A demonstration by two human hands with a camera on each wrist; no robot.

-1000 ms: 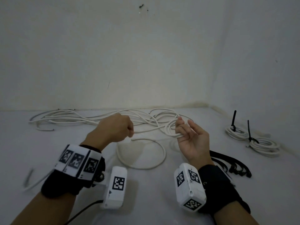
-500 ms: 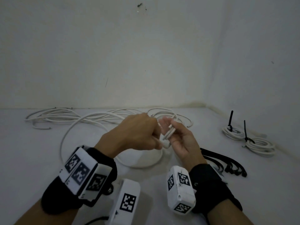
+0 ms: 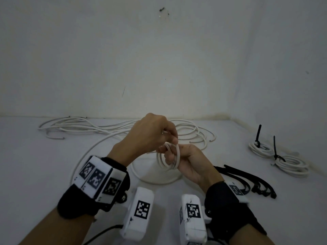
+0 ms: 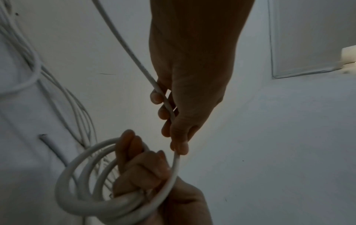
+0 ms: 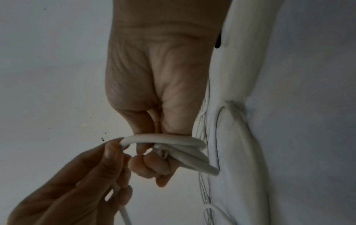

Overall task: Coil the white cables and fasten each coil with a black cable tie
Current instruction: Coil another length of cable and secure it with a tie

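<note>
**Third coil under way, ties waiting at the right**

I have my right hand [image 3: 192, 165] curled round a small coil [image 3: 169, 159] of white cable, thumb and fingers clamping its turns together so they cannot spring apart. My left hand [image 3: 150, 137] pinches the running length of the white cable [image 4: 134, 59] between thumb and fingertips and lays it over the top of the coil; the pinch lets me steer each turn while the cable slides. Both hands hang above the table [image 3: 35, 165], near the middle, and the slack sweeps out in a wide loop on the surface to the left and under my hands.

More loose cables [image 3: 88, 124] lie in a tangle along the far edge, against the wall [image 3: 159, 59]. Two finished coils [image 3: 276, 156], each with a black tie standing up, sit far right, well apart from my hands. The spare black cable ties [image 3: 247, 179] lie just right of my right wrist, within easy reach, I judge.

Open room lies to the near left, where the slack can feed in freely. The far tangle may snag it.
</note>
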